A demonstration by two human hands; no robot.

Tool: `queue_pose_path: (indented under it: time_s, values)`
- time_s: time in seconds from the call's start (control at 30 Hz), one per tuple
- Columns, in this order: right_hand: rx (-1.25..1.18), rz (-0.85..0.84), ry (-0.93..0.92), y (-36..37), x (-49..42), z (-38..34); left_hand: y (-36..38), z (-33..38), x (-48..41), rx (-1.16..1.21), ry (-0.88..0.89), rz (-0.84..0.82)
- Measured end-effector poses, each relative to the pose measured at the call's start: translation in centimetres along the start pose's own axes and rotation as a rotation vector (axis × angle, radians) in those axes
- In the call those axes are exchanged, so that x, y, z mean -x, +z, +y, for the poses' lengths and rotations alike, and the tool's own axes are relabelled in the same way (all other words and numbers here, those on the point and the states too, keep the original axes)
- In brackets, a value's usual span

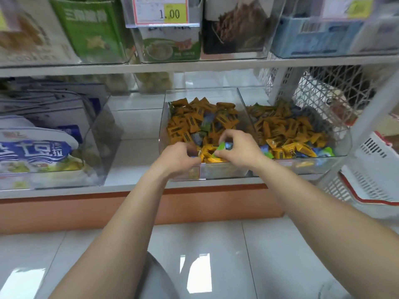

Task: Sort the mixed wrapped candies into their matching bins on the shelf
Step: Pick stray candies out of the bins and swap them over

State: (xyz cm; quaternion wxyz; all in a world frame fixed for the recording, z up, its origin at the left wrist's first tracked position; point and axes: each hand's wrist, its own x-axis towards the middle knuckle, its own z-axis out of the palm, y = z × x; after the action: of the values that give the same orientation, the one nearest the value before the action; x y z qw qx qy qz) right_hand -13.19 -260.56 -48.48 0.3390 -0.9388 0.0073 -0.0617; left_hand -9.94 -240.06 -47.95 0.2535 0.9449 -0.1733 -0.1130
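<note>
Picking strays out of the near end of the middle bin (163, 126) on the lower shelf (133, 188). Both hands inside the bin, close together just behind the clear front wall.

Right hand (241, 147): fingers curled, pinching a green candy (220, 147), with a blue candy (228, 145) caught in the same pinch just beside it.
Left hand (180, 157): fingers curled down into the orange candies (194, 124) at the front; cannot tell whether gripping anything or only raking.

Mostly orange in this bin, with more blue and green pieces scattered through the pile. Same mix in the right bin (343, 145), just beside and wall to wall with it. Judged early in the task: plenty of strays left in both.

Notes for doing this step well:
- Use the left hand as a rake, spreading orange pieces aside to expose buried colours; lift with the right only.
- Pinch by the crimped wrapper end, likely less slippery than the glossy middle.
- Avoid carrying green and blue together; split before dropping, or risk re-mixing.
- Lift straight up over the front wall, without dragging orange pieces over the rim.
- Probe deeper layers; more strays probably hidden there.
- Matching bin for green or blue: cannot tell from this view.
</note>
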Motion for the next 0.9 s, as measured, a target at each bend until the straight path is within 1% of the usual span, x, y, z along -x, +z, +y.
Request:
queue_pose_path:
  time_s: [0.07, 0.2, 0.23, 0.3, 0.37, 0.43, 0.5, 0.6, 0.7, 0.8, 0.9]
  values:
    - [-0.044, 0.043, -0.038, -0.7, 0.3, -0.3, -0.3, 0.3, 0.7, -0.035, 0.029, -0.043]
    - [-0.138, 0.139, -0.045, -2.4, 0.6, -0.5, -1.7, 1.0, 1.4, -0.061, 0.088, -0.052]
    - [-0.151, 0.161, -0.047, -2.9, 0.6, -0.5, -2.3, 1.4, 1.6, -0.064, 0.09, -0.042]
    - [-0.222, 0.196, -0.052, -4.0, 0.5, -0.5, -3.4, 2.2, 1.6, -0.059, 0.094, 0.039]
    - [-0.35, 0.182, -0.03, -5.0, 0.3, -0.5, -3.7, 3.1, 1.5, 0.056, 0.068, 0.166]
    - [-0.458, 0.139, 0.01, -5.6, 0.1, -0.6, -3.2, 4.2, 1.5, 0.346, 0.027, 0.251]
    - [-0.576, 0.145, 0.058, -6.0, 0.1, -0.5, -2.1, 5.8, 1.7, 0.622, 0.023, 0.275]
    - [-0.795, 0.138, 0.098, -6.1, 0.1, 0.0, -0.6, 8.1, 1.3, 0.854, 0.051, 0.31]
    - [-0.898, 0.088, 0.118, -6.2, -0.3, 0.5, 0.6, 9.7, 0.0, 0.937, 0.044, 0.356]
    - [-0.959, 0.047, 0.096, -7.1, -0.6, 1.7, 1.8, 11.5, -1.6, 0.944, 0.081, 0.416]
    - [-0.998, 0.012, 0.034, -7.9, -0.3, 3.3, 2.8, 13.7, -3.1, 0.914, 0.077, 0.48]
